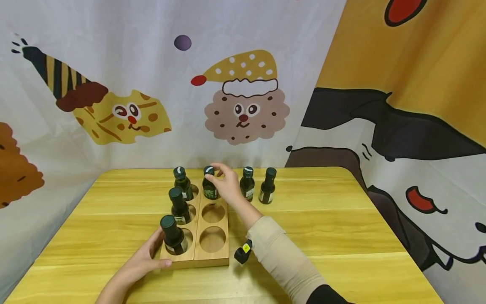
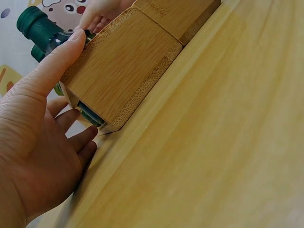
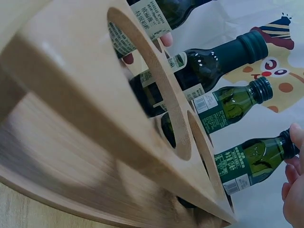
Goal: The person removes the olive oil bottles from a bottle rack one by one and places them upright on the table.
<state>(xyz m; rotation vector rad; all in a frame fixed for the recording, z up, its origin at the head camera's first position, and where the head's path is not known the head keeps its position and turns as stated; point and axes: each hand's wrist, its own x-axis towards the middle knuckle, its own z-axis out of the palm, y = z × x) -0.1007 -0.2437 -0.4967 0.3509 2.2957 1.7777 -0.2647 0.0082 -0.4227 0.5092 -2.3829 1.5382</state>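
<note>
A wooden bottle rack [image 1: 211, 258] with two rows of round holes stands on the table. My left hand [image 1: 140, 261] holds its near left corner, thumb [image 2: 71, 50] on the front edge and the other fingers at the side. My right hand [image 1: 229, 185] pinches the dark cap of a small green glass bottle [image 1: 210, 191], which stands in the far hole of the right row. In the right wrist view this bottle's lower part [image 3: 237, 166] passes into the hole. Three more bottles fill the left row: far [image 1: 184, 185], middle [image 1: 180, 209] and near [image 1: 174, 240].
Two more dark green bottles, one with a broad shoulder [image 1: 247, 185] and one with a long neck [image 1: 267, 188], stand on the table right of the rack. The right row's middle hole [image 1: 213, 213] and near hole [image 1: 212, 239] hold no bottles. A printed curtain [image 1: 152, 63] hangs behind the table.
</note>
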